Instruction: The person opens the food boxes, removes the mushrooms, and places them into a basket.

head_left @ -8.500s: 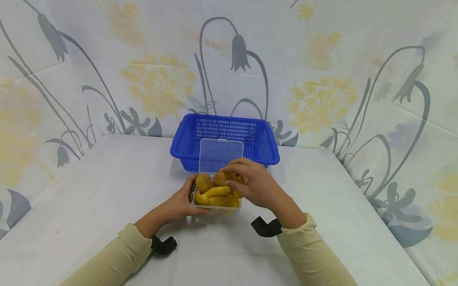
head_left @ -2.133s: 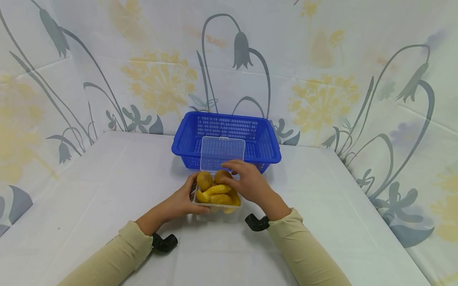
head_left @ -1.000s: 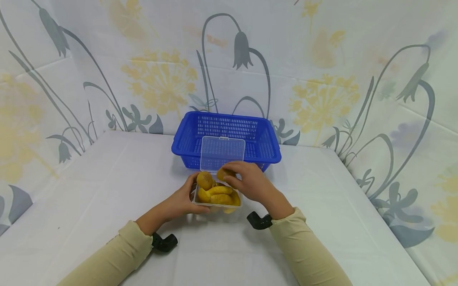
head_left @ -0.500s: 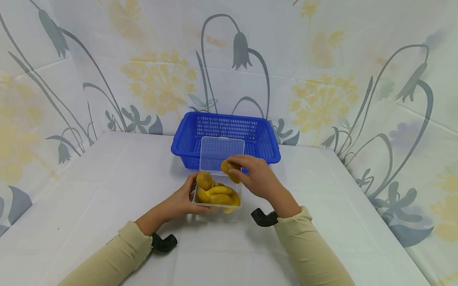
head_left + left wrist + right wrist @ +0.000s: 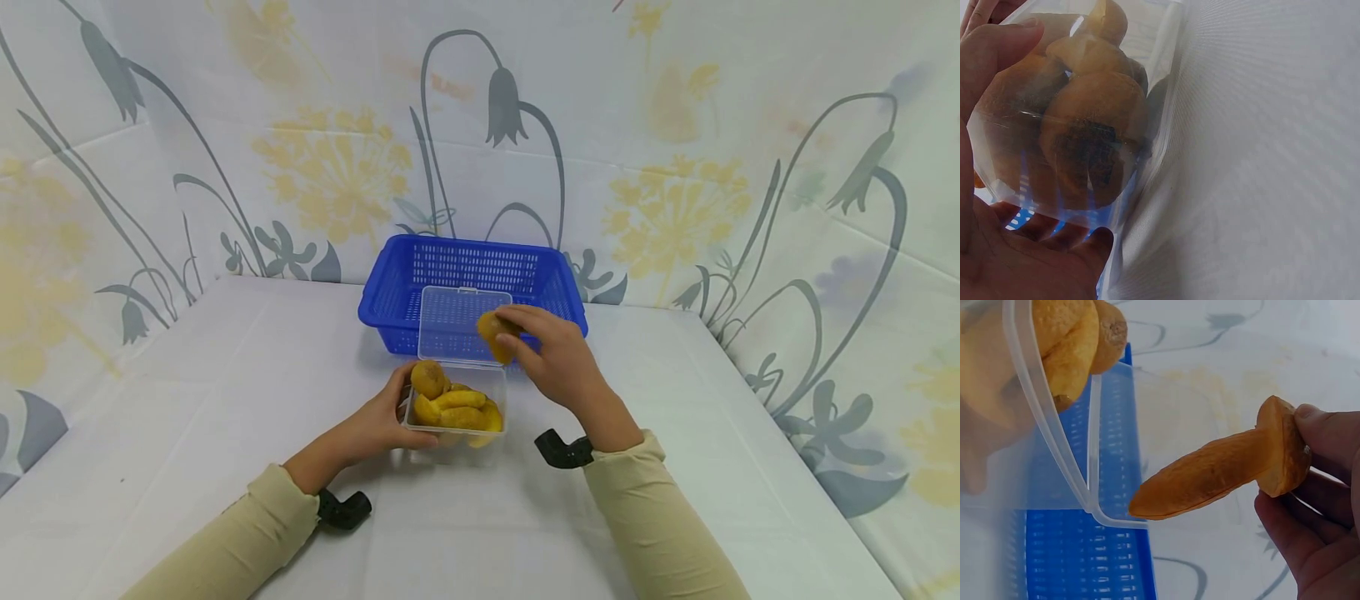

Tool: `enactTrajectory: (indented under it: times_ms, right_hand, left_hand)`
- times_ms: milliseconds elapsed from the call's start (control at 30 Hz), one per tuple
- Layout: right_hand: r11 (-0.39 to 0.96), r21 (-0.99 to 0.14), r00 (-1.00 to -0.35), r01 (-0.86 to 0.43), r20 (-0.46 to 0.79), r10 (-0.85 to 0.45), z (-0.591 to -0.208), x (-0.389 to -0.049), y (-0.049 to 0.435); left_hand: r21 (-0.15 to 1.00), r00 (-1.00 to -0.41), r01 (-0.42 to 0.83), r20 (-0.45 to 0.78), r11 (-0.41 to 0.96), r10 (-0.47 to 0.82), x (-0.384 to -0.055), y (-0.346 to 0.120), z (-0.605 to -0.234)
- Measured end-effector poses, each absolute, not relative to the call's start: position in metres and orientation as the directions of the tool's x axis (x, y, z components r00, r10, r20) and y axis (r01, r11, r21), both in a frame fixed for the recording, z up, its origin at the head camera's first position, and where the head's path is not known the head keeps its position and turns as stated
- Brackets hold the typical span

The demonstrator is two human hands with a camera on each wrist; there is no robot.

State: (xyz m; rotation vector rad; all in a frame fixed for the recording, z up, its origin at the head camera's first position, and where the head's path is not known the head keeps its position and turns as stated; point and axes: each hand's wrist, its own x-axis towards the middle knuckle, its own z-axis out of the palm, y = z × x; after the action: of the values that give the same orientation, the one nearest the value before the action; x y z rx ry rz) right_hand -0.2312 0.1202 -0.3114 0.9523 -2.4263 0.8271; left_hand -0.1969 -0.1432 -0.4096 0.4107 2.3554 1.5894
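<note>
My right hand (image 5: 558,354) pinches a yellow-brown mushroom (image 5: 1210,469) by its cap, with the long stem pointing away from the fingers in the right wrist view. It is held above the right rear of a clear plastic box (image 5: 456,431). Around the left side of that box my left hand (image 5: 378,425) is wrapped, thumb at the front and fingers behind. Several more mushrooms (image 5: 459,402) lie piled inside, one with its round cap (image 5: 428,379) rising above the rim at the left. The box's transparent hinged lid (image 5: 453,325) stands raised at the back.
Behind the box is a blue perforated plastic basket (image 5: 375,312), overlapped by the raised lid in the head view. A white cloth (image 5: 225,400) covers the table, and a flower-printed curtain (image 5: 337,183) hangs behind it.
My right hand has lifted one mushroom out of the box and carried it up and to the right. The left hand keeps its hold on the box, which has hardly moved.
</note>
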Motion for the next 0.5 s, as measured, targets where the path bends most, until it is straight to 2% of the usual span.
enactTrajectory:
  times_ms: [500]
  right_hand:
    - [0.596, -0.35, -0.642, -0.722, 0.661, -0.39, -0.308, -0.24, 0.137]
  left_hand:
    - [0.927, -0.925, 0.072, -0.076, 0.368, 0.373, -0.198, -0.143, -0.411]
